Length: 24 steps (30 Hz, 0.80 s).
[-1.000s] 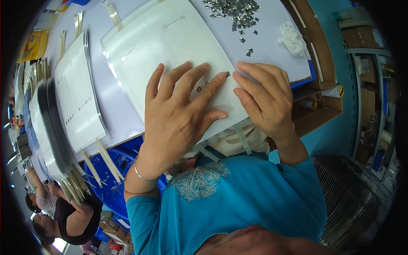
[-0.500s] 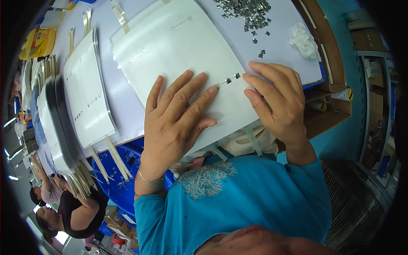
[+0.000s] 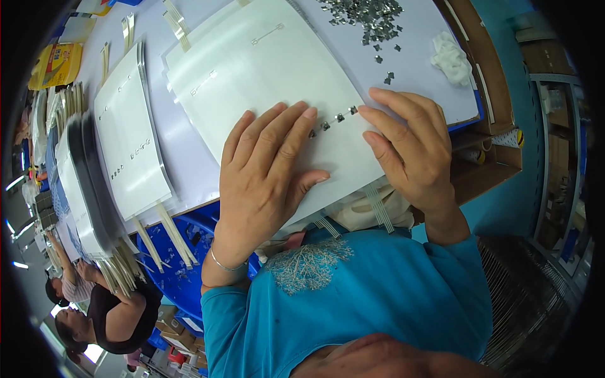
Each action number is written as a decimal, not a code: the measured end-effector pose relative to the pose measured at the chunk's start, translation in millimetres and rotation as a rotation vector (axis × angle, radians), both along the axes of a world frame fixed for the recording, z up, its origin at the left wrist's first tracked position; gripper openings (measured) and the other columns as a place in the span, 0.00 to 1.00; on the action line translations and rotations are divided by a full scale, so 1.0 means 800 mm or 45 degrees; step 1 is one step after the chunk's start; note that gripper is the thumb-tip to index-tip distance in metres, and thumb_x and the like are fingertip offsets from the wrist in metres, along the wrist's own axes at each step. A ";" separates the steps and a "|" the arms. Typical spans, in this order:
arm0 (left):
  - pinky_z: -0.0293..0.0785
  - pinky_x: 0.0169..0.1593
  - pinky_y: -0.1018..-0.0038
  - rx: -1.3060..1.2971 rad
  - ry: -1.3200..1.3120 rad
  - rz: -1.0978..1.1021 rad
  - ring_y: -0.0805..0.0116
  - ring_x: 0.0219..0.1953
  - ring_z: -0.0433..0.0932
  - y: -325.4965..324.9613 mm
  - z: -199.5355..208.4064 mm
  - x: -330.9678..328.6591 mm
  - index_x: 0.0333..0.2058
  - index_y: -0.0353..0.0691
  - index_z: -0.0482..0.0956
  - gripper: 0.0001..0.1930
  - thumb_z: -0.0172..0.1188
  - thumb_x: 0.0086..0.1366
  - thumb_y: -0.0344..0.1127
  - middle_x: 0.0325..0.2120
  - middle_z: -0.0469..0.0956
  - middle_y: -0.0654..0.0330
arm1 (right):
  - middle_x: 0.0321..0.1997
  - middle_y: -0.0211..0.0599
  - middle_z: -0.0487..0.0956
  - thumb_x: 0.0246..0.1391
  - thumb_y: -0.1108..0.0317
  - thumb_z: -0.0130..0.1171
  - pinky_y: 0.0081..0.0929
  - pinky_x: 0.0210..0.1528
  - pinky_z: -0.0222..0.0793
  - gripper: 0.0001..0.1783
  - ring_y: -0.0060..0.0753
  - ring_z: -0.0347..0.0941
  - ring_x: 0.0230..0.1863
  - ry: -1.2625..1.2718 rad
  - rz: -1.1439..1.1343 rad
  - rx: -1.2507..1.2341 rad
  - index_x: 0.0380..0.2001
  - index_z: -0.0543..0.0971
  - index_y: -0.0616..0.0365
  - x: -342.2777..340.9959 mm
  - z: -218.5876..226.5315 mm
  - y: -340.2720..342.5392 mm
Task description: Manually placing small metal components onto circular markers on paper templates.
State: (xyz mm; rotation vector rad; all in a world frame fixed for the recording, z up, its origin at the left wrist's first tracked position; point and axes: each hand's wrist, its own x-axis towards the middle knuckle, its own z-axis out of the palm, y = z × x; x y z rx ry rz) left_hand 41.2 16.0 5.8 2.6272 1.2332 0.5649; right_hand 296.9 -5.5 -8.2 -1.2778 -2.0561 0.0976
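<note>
A white flexible sheet [image 3: 252, 82] with flat ribbon tails lies on the table in front of me, on top of similar sheets. Along its right part runs a short row of small dark metal pieces [image 3: 339, 118]. My left hand [image 3: 259, 173] rests flat on the sheet, fingers stretched out and thumb apart; its index fingertip partly hides the row's left end. My right hand [image 3: 414, 148] is at the sheet's right edge, thumb and fingers apart. Its index fingertip is at the rightmost metal piece, and no held thing shows between finger and thumb.
A pile of small shiny metal pieces [image 3: 368, 20] lies at the far right, with a crumpled white cloth [image 3: 451, 60] beside it. More white sheets [image 3: 129, 170] are at left. A blue basin [image 3: 173, 277] stands below the table edge. Other people [image 3: 116, 312] sit at lower left.
My left hand has shifted, its index finger lifting away from the row's middle toward the far side, so more metal pieces show. My right hand has hardly moved.
</note>
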 end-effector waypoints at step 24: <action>0.68 0.75 0.50 0.017 -0.139 0.030 0.51 0.70 0.78 -0.007 -0.006 -0.002 0.63 0.45 0.82 0.33 0.77 0.61 0.48 0.64 0.82 0.55 | 0.68 0.49 0.80 0.53 0.73 0.75 0.63 0.70 0.68 0.20 0.58 0.73 0.73 -0.035 0.118 0.020 0.50 0.90 0.60 -0.029 0.004 0.005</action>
